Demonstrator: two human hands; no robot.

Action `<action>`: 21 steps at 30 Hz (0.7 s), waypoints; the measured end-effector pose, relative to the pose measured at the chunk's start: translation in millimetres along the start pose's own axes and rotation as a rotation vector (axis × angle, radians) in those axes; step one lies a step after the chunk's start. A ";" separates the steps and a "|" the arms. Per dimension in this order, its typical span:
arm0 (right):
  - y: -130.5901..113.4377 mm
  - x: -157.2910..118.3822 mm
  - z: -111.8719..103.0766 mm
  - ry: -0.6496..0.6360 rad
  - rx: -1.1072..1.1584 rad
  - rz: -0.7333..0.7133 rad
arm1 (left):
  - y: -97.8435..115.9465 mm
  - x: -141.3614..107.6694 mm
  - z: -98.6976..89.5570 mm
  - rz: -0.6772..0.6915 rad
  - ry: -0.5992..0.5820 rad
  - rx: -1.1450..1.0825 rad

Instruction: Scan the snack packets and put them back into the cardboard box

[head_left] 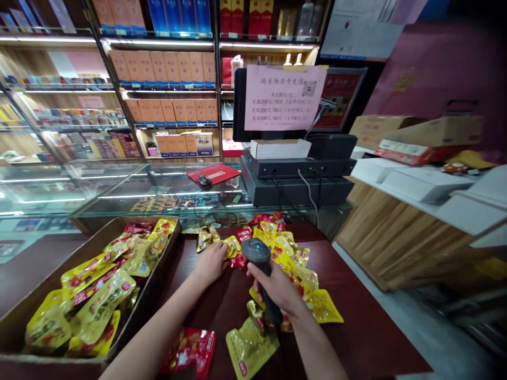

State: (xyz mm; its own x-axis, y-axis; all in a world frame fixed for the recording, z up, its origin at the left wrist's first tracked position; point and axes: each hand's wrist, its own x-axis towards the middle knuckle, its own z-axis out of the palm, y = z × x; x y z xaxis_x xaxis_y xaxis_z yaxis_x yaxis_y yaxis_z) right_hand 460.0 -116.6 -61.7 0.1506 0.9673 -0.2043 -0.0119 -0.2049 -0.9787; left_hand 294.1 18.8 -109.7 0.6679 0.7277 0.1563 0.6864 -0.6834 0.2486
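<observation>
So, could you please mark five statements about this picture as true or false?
1. The right hand holds a dark scanner. True.
2. The left hand is at yellow packets on the dark table. True.
3. All the packets lie on the table. False: many lie in the long box.
4. The mouse lies on a red mat. True.
5. That long box is right of the scanner in the picture. False: it is left.

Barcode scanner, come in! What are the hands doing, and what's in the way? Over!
Right hand gripping barcode scanner. Left hand at small yellow snack packet. Packet pile crowding close beside scanner. Over.
</observation>
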 end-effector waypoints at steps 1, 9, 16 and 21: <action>2.9 -1.7 -0.1 -0.013 0.000 0.005 | -1.5 -5.8 -2.6 -0.006 -0.001 -0.050; 10.6 -7.8 4.3 -0.028 0.006 0.025 | -10.2 10.6 -6.8 -0.163 0.075 -0.015; -38.8 5.5 4.3 -0.167 0.017 -0.031 | -26.6 24.6 -11.6 -0.246 0.060 -0.324; -64.2 29.9 5.8 -0.355 -0.079 -0.009 | -40.4 26.1 -20.9 -0.287 0.159 -0.927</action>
State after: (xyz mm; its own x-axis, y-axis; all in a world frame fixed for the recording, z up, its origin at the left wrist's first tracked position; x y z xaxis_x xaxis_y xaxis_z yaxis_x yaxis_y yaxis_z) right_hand 459.5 -73.7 -5.1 -0.2028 0.9580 -0.2028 0.0663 -0.1932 -0.9789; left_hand 277.8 66.6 -95.6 0.4177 0.9048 0.0826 0.2738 -0.2121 0.9381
